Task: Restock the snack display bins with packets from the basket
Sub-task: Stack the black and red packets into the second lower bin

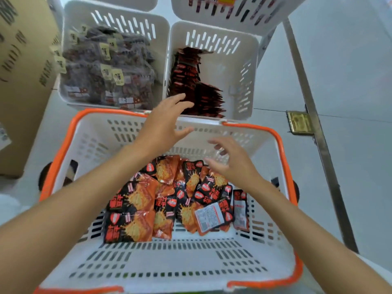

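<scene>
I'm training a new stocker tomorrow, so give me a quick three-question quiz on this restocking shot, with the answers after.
1. True or false: the left hand is gripping a packet.
2. What colour is the rim of the basket? A blue, B orange, C green.
3. Which holds more stock, the left bin or the right bin?

Key
1. False. Its fingers are spread and empty, and the right hand holds nothing either.
2. B.
3. The left bin. The right bin still shows bare floor.
</scene>
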